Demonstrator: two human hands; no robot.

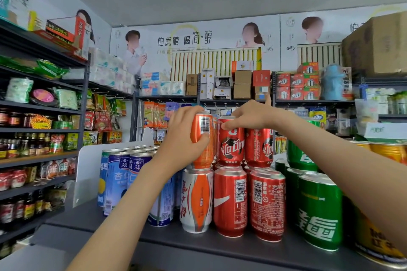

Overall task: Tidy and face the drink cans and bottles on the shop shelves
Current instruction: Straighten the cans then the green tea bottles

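Far left, dark shelving (39,108) carries jars, bottles and snack packets; it stands well apart from the work area. A white divider panel (88,167) bounds the left end of the drinks shelf (198,242), whose near edge runs bare in front of the cans.

Just right of the panel stand tall blue cans (116,180), one level only, with open room above them.

The left hand (182,138) is wrapped round the orange can (203,138) on the upper tier, fingers over its top rim and thumb pressed on its front below the barcode, which faces the camera. This can sits on the white-and-orange can (196,200) beneath, touching the red neighbour to its right.

The right hand (248,116) rests on top of the upper red can (230,143), fingers curled over its rim and thumb on the front; how firm the hold is cannot be told. A second upper red can (258,147) stands beside it. Below, two lower red cans (230,202) show barcodes outward, close to the shelf's near edge.

Further right, green cans (319,211) are stacked two high, then yellow cans (378,237) at the right edge, partly hidden behind the right forearm.
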